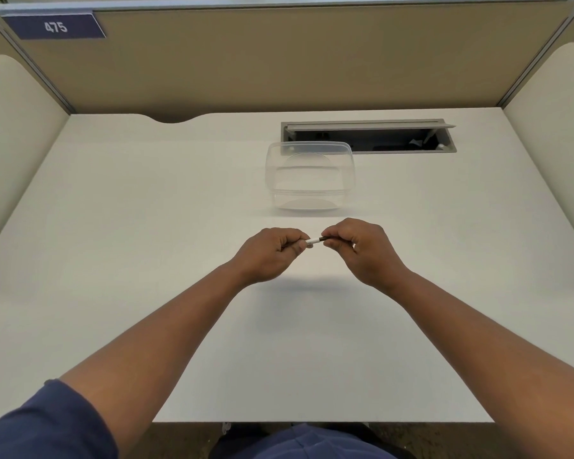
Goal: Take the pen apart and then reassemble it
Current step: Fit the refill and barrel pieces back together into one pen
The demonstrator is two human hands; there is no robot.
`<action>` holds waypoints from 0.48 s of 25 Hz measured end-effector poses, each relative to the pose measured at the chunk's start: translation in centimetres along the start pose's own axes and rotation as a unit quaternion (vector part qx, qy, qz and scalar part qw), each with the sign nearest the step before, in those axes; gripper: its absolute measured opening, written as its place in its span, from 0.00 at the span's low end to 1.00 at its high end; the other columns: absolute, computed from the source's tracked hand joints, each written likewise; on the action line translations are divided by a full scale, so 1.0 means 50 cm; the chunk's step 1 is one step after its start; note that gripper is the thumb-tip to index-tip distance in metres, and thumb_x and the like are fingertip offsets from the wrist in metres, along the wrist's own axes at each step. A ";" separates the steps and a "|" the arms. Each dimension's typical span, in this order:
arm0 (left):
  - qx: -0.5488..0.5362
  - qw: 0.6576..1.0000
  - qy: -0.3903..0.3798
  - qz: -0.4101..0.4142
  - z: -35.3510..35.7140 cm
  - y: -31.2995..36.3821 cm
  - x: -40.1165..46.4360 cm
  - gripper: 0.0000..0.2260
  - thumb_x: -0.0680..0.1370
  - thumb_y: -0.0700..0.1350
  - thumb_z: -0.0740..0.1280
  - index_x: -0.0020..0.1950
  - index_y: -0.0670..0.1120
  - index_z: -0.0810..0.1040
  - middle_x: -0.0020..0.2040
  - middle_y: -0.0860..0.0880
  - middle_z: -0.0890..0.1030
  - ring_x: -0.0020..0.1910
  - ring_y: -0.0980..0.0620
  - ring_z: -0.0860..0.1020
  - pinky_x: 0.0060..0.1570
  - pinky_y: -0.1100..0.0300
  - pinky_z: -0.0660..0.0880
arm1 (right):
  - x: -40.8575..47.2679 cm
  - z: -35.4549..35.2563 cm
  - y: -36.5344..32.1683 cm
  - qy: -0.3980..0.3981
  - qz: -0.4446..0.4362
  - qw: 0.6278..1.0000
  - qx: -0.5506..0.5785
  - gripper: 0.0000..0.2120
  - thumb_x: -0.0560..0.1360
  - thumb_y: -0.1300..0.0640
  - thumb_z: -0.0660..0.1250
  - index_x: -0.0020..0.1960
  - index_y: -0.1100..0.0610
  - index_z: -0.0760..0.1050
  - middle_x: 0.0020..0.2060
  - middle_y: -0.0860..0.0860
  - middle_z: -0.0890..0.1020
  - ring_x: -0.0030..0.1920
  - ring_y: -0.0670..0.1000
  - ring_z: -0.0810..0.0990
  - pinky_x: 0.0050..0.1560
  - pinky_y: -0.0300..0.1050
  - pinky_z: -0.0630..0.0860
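white pen (315, 241) between both gripping hands

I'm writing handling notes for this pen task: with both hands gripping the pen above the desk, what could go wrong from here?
1. The left hand and right hand cover nearly all of the pen, which is held above the desk. A sudden release could drop small parts, which may roll.
2. The clear plastic container sits beyond the hands, not under them, so it would likely not catch loose parts.
3. The open cable tray behind could swallow a stray piece.
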State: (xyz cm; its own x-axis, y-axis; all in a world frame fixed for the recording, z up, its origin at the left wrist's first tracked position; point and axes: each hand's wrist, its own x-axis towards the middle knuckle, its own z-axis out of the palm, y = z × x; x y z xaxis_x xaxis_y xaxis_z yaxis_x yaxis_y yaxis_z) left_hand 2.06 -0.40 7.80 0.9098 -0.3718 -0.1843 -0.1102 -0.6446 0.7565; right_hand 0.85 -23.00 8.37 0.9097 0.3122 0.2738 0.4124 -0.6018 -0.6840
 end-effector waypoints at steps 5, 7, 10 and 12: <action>-0.004 1.000 -0.014 -0.004 -0.003 0.010 0.008 0.10 0.82 0.52 0.63 0.45 0.59 0.82 0.37 0.59 0.78 0.33 0.56 0.69 0.40 0.57 0.69 | -0.002 0.000 -0.004 0.011 -0.011 0.999 -0.044 0.04 0.76 0.64 0.71 0.49 0.60 0.84 0.38 0.53 0.84 0.40 0.56 0.79 0.41 0.50 0.76; 0.001 1.000 -0.011 -0.008 -0.002 0.012 0.007 0.10 0.82 0.53 0.63 0.44 0.60 0.82 0.35 0.60 0.77 0.33 0.56 0.69 0.39 0.56 0.70 | -0.002 -0.001 -0.010 0.004 0.009 0.999 -0.036 0.04 0.77 0.63 0.70 0.47 0.59 0.84 0.36 0.52 0.82 0.38 0.55 0.78 0.39 0.50 0.75; 0.073 0.997 0.003 -0.005 0.001 0.013 0.003 0.10 0.82 0.54 0.62 0.45 0.60 0.80 0.33 0.58 0.77 0.34 0.55 0.72 0.36 0.56 0.70 | 0.001 0.006 -0.024 -0.051 0.124 0.991 -0.002 0.07 0.78 0.60 0.68 0.42 0.56 0.82 0.30 0.48 0.78 0.33 0.49 0.73 0.35 0.46 0.70; 0.163 0.986 0.019 0.035 0.008 0.009 -0.003 0.10 0.82 0.54 0.59 0.45 0.57 0.78 0.34 0.55 0.78 0.36 0.53 0.74 0.33 0.57 0.67 | 0.010 0.005 -0.030 -0.100 0.277 0.953 0.077 0.09 0.78 0.58 0.67 0.39 0.55 0.81 0.30 0.48 0.79 0.33 0.48 0.73 0.36 0.43 0.70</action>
State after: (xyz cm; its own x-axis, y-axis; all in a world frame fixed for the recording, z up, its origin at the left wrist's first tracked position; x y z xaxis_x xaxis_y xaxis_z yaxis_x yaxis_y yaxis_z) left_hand 1.73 -0.92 7.93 0.9091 -0.4020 -0.1096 -0.2909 -0.8006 0.5238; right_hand 0.65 -21.74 9.36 0.9519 0.1216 -0.2814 -0.1536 -0.6054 -0.7810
